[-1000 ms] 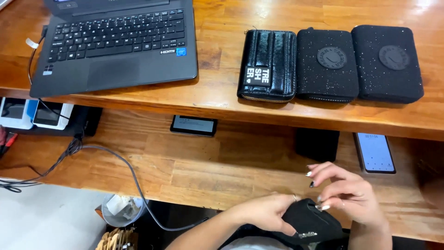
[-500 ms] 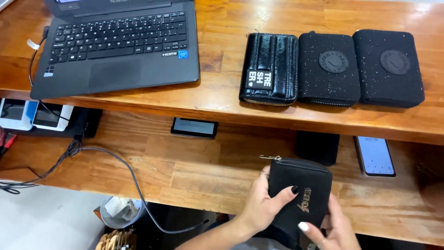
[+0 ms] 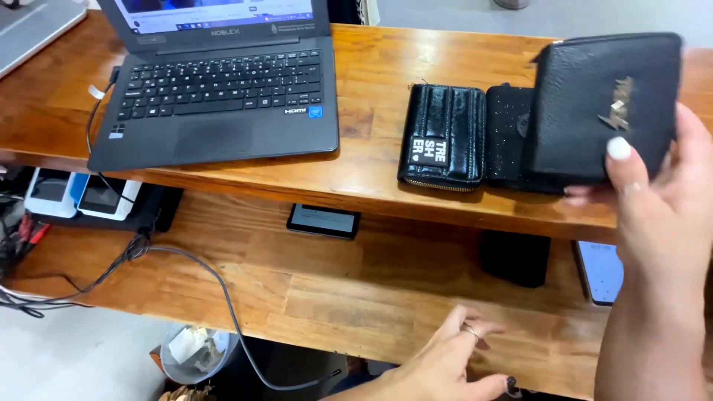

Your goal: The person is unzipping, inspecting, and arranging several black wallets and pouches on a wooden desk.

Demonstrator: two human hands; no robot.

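My right hand (image 3: pixel 657 215) grips a black leather wallet (image 3: pixel 601 104) with a small metal emblem, raised above the upper wooden shelf (image 3: pixel 371 89) at the right. The wallet covers most of a dark speckled pouch (image 3: pixel 509 134) lying there. Left of that pouch lies a glossy black quilted wallet (image 3: pixel 443 137) with a white patch. My left hand (image 3: pixel 449 364) rests open, fingers spread, at the front edge of the lower wooden shelf (image 3: pixel 334 289), holding nothing.
An open dark laptop (image 3: pixel 219 89) sits on the upper shelf at left. On the lower shelf lie a small dark device (image 3: pixel 324 220), a black block (image 3: pixel 514 258), a phone (image 3: pixel 598 271), white chargers (image 3: pixel 78 197) and cables (image 3: pixel 134 256). A bin (image 3: pixel 193 353) stands below.
My right hand has lifted the black wallet from down near my lap up over the upper shelf at right. My left hand let go of it and dropped to the lower shelf's edge.
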